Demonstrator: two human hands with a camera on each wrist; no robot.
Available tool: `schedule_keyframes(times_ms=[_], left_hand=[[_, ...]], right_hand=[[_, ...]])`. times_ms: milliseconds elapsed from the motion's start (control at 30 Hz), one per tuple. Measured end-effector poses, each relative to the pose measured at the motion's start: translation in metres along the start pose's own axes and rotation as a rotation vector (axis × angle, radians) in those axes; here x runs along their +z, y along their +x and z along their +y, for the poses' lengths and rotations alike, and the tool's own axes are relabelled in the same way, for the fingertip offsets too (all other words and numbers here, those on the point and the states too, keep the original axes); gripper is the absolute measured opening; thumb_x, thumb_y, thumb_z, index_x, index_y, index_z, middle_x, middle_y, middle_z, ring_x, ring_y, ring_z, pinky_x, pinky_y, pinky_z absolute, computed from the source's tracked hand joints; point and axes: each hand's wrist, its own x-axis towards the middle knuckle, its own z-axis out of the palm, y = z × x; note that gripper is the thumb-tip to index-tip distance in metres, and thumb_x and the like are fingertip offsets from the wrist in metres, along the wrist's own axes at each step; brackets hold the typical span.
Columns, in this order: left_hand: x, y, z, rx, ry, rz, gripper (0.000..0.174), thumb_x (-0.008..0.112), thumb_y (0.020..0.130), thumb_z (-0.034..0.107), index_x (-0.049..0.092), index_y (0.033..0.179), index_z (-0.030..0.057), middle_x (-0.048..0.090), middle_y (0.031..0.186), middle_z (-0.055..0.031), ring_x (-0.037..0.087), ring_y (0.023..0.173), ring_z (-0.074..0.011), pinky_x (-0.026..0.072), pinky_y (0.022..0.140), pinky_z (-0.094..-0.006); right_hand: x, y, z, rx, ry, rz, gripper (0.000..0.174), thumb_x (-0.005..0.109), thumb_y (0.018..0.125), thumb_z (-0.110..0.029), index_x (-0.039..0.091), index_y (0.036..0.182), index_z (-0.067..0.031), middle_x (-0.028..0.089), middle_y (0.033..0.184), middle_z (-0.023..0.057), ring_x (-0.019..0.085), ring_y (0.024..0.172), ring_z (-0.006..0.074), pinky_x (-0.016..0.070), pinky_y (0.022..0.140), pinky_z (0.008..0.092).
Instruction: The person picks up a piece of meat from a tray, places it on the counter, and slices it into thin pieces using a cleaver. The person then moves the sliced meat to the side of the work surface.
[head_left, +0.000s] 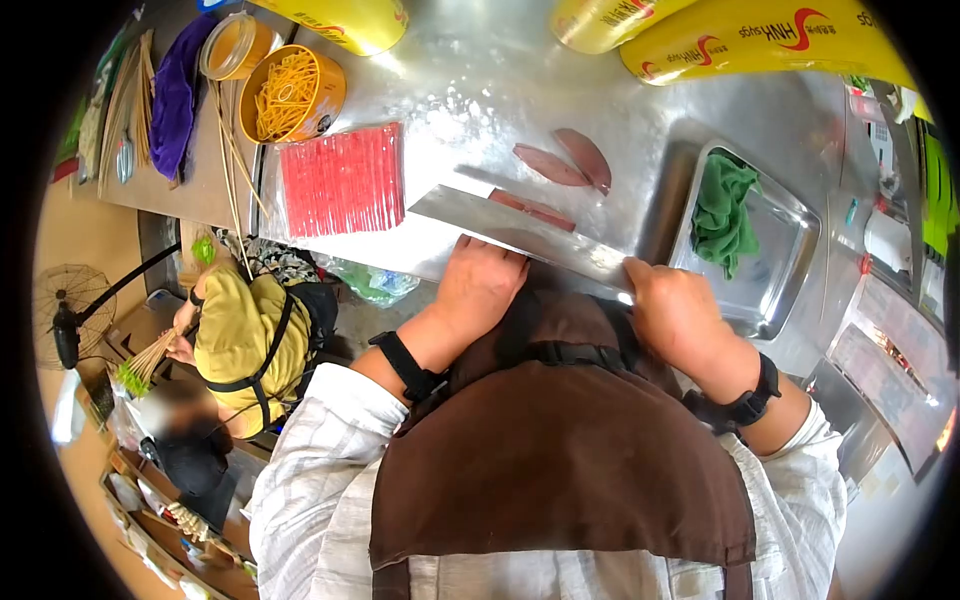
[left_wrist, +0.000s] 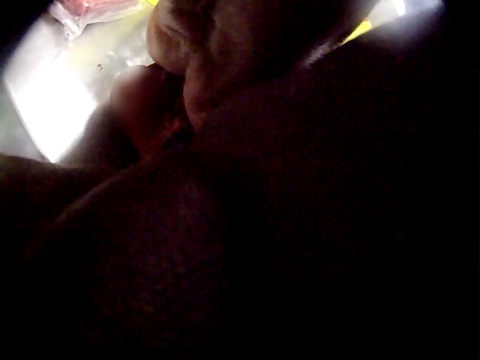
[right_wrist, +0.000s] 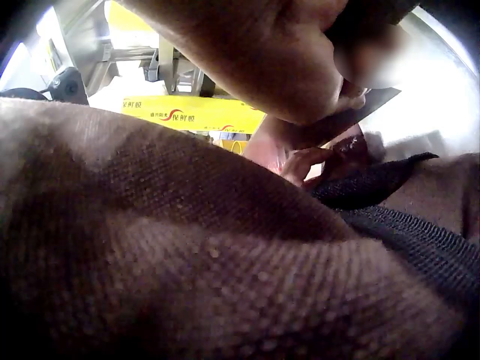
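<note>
Steel worktop (head_left: 480, 75), bright with glare and pale flecks beyond the knife (head_left: 545, 243).

Head view: my right hand (head_left: 680, 312) wraps round the knife at its handle end. My left hand (head_left: 483, 283) sits close against the near side of the knife; fingertips hidden, so whether they pinch anything I cannot tell. Dark red strip, meat by its look (head_left: 530, 208), lies just beyond the knife, partly covered by it, its long axis about parallel to the blade. Left hand is nearer to it; right hand is off past its right end. My judgement: any coming move turns on that parallel lie. Beyond the knife, apart from the strip, two flat slices (head_left: 553, 165). Left of the knife, a clear pack of red sticks (head_left: 342, 180); to its right, a steel tray (head_left: 775, 270) with green cloth (head_left: 725, 213).

Left wrist view: mostly dark; grip unreadable.

Right wrist view: my right fist looms over the knife; left fingers show just below the blade, beside a dark reddish piece, contact uncertain.
</note>
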Motion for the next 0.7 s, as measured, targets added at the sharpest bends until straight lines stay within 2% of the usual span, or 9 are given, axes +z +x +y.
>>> schedule_keyframes(times_ms=[67,167,367,567,700], left_hand=[[-0.002,0.001,0.001,-0.010,0.023,-0.037,0.025,0.065,0.081,0.013,0.067,0.102,0.0004,0.064,0.106,-0.0172,0.060,0.100,-0.0354,0.0468,0.088,-0.0460],[-0.005,0.004,0.002,0.008,-0.002,0.021,0.030,0.073,0.075,0.012,0.066,0.102,0.0011,0.064,0.101,-0.0183,0.061,0.093,-0.0388,0.0484,0.084,-0.0461],[-0.004,0.010,0.003,0.000,0.035,0.067,0.033,0.074,0.074,0.014,0.066,0.104,0.0029,0.064,0.099,-0.0174,0.061,0.091,-0.0379,0.0490,0.082,-0.0463],[-0.001,0.003,0.000,-0.038,0.035,-0.033,0.028,0.074,0.074,0.014,0.067,0.099,0.0041,0.064,0.096,-0.0154,0.062,0.089,-0.0358,0.0509,0.076,-0.0451],[-0.004,0.010,0.000,0.016,0.027,0.015,0.026,0.073,0.074,0.014,0.067,0.098,0.0045,0.064,0.095,-0.0147,0.062,0.086,-0.0355,0.0515,0.074,-0.0440]], right_hand=[[-0.001,0.003,0.000,-0.006,0.006,0.001,0.018,0.057,0.076,0.000,0.057,0.095,-0.0008,0.064,0.075,0.0227,0.063,0.073,0.0433,0.0500,0.065,0.0499],[-0.007,0.006,-0.003,-0.030,-0.004,-0.022,0.012,0.053,0.083,-0.004,0.057,0.092,0.0024,0.066,0.075,0.0239,0.066,0.073,0.0423,0.0526,0.065,0.0497],[-0.007,0.012,-0.001,-0.040,-0.010,-0.038,0.012,0.053,0.083,-0.004,0.057,0.092,0.0024,0.066,0.075,0.0235,0.066,0.073,0.0415,0.0531,0.064,0.0492],[-0.010,0.020,-0.002,-0.026,-0.028,-0.096,0.012,0.053,0.084,-0.005,0.057,0.091,0.0035,0.066,0.075,0.0242,0.067,0.073,0.0408,0.0535,0.064,0.0487],[-0.011,0.024,-0.003,-0.006,-0.039,-0.133,0.015,0.051,0.086,-0.007,0.058,0.093,0.0040,0.067,0.076,0.0244,0.067,0.074,0.0405,0.0540,0.065,0.0480]])
